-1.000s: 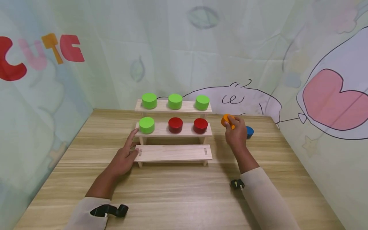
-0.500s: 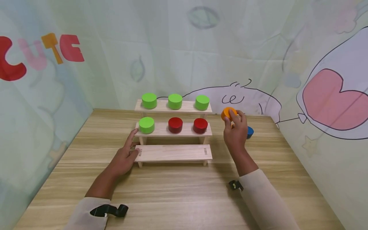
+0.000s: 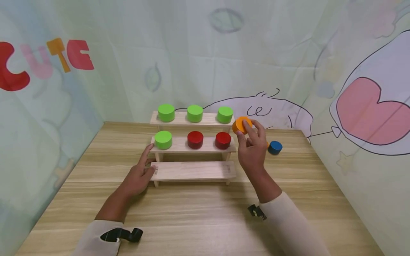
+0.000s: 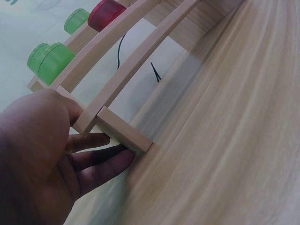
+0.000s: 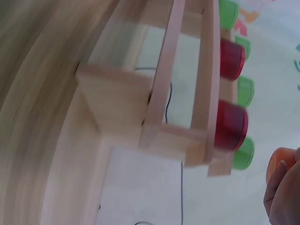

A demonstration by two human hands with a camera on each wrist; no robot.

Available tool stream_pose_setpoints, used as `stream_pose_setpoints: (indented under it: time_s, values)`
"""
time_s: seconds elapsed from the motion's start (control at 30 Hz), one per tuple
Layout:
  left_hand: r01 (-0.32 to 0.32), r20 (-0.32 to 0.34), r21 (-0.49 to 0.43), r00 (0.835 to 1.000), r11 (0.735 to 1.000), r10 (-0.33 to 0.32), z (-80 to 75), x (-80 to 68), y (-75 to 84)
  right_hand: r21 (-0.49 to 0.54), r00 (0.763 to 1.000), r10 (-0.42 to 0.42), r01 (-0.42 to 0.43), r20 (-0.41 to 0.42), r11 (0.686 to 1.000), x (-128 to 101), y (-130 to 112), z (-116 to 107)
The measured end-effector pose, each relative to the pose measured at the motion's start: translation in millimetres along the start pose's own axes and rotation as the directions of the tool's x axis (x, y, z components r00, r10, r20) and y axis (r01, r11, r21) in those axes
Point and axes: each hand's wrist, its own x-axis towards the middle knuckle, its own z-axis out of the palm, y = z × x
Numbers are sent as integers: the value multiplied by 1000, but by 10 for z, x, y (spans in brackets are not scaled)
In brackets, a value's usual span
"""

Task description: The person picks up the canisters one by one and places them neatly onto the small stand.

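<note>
The right hand [image 3: 253, 151] pinches an orange cylindrical block [image 3: 238, 127] between thumb and fingers, in the air near the right end of a three-tier wooden stand [image 3: 192, 170]; the left hand [image 3: 136, 179] grips the stand's left end, thumb at the lowest tier; three green blocks [image 3: 195, 113] line the top tier; one green block [image 3: 163, 140] and two red blocks [image 3: 195, 140] sit on the middle one; a blue block [image 3: 274, 148] rests on the wood-grained table [image 3: 192, 220], beside a mostly hidden orange piece [image 3: 267, 145].
</note>
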Motion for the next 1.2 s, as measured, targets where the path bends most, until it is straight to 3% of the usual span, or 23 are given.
stream_pose_setpoints:
  time_s: [0.17,0.37,0.53,0.73,1.0,1.2]
  values:
    - [8,-4,-3,1000,1000,-8,-1,5,-5,40,998,-31,29,47,999,-56,-128,49]
    - [1,-3,-1,1000,1000,-1,0,4,-10,64,994,-17,11,104,998,-139,-221,126]
    - [1,-5,12,1000,1000,-1,-13,-2,3,153,985,7,-34,170,988,-240,-337,222]
    - [8,-4,3,1000,1000,-8,-3,-12,-12,243,957,70,-142,281,959,-378,-517,363]
    - [-6,0,-11,1000,1000,6,6,-10,-15,262,927,41,-148,374,954,-538,-645,535]
    - [5,1,-12,1000,1000,-5,-4,-3,-11,271,890,17,-157,456,950,-644,-722,646]
